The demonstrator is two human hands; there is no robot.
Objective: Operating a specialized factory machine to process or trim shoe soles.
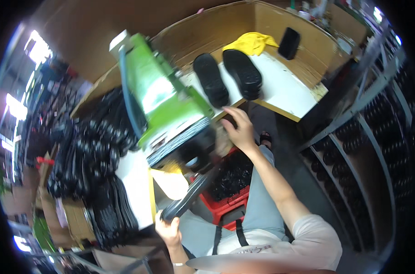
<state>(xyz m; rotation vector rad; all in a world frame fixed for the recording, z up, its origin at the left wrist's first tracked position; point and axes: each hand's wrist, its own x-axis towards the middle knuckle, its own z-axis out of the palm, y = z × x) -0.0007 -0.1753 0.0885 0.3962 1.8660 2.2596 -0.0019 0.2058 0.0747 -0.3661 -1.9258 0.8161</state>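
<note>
Left hand [168, 232] grips a black sole [184, 201] below the green machine [164, 93]; right hand [239, 130], fingers parted, beside the machine; two other soles [242, 73] lie right of it.

— "Where does the light come from?"
— "From glaring white lights [37, 48], far to the left of the right hand's bare fingers [238, 116]; they are burned out to plain white."
— "And nearer to these fingers?"
— "The shiny green machine housing [159, 91], at their left, carries a strong white reflection. Its dark front end, just beside them, is smeared by blur."
— "Is any part dim?"
— "Yes, the dark grey floor [287, 171] to their right."
— "And the edges?"
— "The long grey metal rack [349, 114], farther right, bends strongly; blackness closes the corners."
</note>
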